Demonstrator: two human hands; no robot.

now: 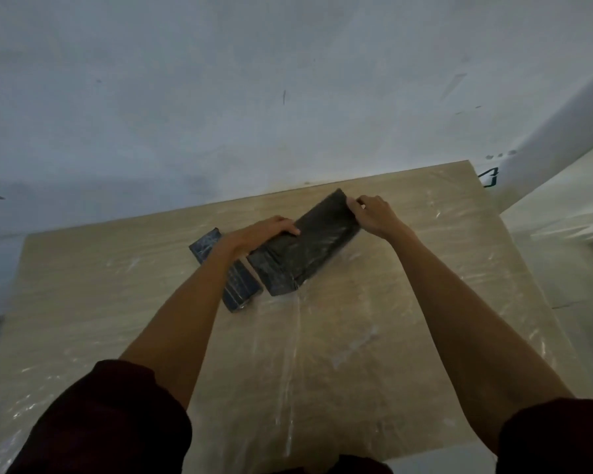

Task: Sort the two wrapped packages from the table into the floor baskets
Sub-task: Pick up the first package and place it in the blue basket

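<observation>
Two dark packages wrapped in clear film lie side by side on the wooden table [356, 336]. The larger black package [308, 248] runs diagonally across the table's middle. My left hand [264, 232] rests on its left side with fingers curled over the top. My right hand [374, 213] grips its far right end. A smaller dark blue package [240, 285] lies to the left of it, partly hidden under my left wrist and forearm. No baskets are in view.
A pale wall stands right behind the table's far edge. The table top is covered with crinkled clear film. A white surface [562, 213] lies beyond the table's right edge.
</observation>
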